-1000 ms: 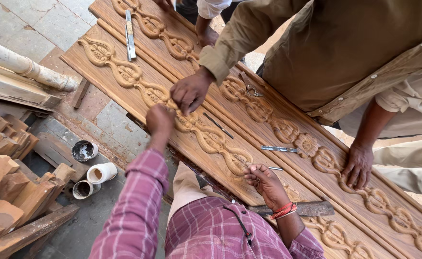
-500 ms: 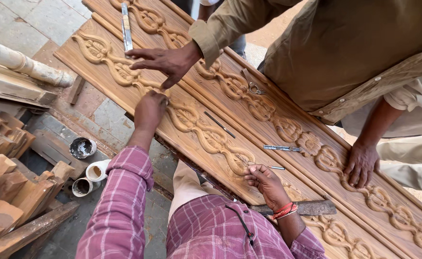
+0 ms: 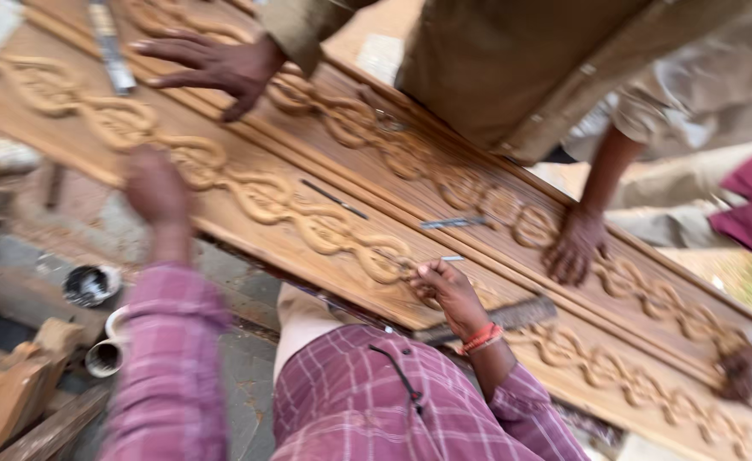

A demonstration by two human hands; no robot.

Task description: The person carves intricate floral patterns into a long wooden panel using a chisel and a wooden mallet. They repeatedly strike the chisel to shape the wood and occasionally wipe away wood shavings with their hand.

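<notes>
Two carved wooden panels [image 3: 324, 213] run diagonally from upper left to lower right of frame, chain-relief on each. Right hand [image 3: 448, 290], frame centre, fingers pinched on thin metal chisel [image 3: 431, 260] at near panel's relief. Left hand [image 3: 158, 192], blurred, rests at panel edge; fingers' state unclear. Judgement: steady panel firmly, take shallow cuts. Co-worker's hands [image 3: 213, 64] press far panel.

Bare carved panel [image 3: 324, 183] lies open between left hand [image 3: 155, 189] and right hand [image 3: 447, 290]; a co-worker's hands [image 3: 209, 64] [image 3: 574, 243] and chisels [image 3: 454, 223] obstruct the far side.
</notes>
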